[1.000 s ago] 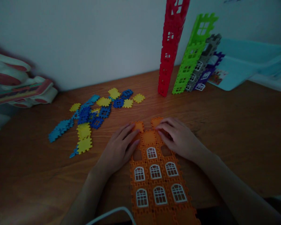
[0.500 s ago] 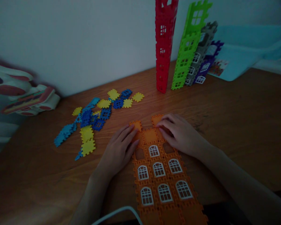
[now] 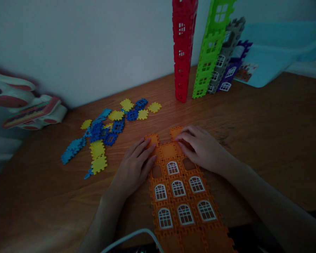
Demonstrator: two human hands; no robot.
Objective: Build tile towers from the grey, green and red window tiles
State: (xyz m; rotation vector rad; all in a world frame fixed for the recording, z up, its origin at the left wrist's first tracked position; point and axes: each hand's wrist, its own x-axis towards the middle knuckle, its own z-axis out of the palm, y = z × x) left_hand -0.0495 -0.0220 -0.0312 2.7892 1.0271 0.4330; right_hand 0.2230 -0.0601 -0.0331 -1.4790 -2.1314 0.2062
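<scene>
A flat orange panel of interlocked tiles with white windows (image 3: pixel 183 196) lies on the wooden table (image 3: pixel 265 119) in front of me. My left hand (image 3: pixel 133 168) rests flat on its upper left edge, fingertips on a top tile. Fingers spread, my right hand (image 3: pixel 200 147) presses on the upper right tiles. Neither hand grips anything.
Loose yellow and blue tiles (image 3: pixel 107 130) lie scattered to the left. Tall red (image 3: pixel 181 52), green (image 3: pixel 209 52), grey and purple tile towers stand against the wall at the back. A light blue box (image 3: pixel 274 52) sits far right, a toy (image 3: pixel 28 105) far left, a white cable (image 3: pixel 129 237) near me.
Both hands stay pressed on the top of the orange panel. The view has shifted slightly, so the towers and tiles sit a little higher and further left.
</scene>
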